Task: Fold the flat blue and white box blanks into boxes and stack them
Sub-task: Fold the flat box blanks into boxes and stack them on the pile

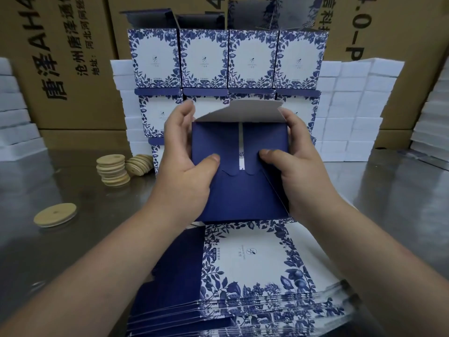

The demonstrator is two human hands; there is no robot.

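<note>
one half-folded box (pixel 239 171) held above the pile of flat blanks (pixel 255 276) — left hand (pixel 187 171) and right hand (pixel 294 171) grip its sides, thumbs pressing the blue flaps. folded boxes (pixel 228 59) stacked behind; wooden discs (pixel 113 170) left on the metal table (pixel 60 239).

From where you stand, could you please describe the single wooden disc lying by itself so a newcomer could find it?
Start at the steel table, on its left half. Nearer than the stacked wooden discs lies the lone wooden disc: flat, pale, with a small hole, touching nothing else.
</note>
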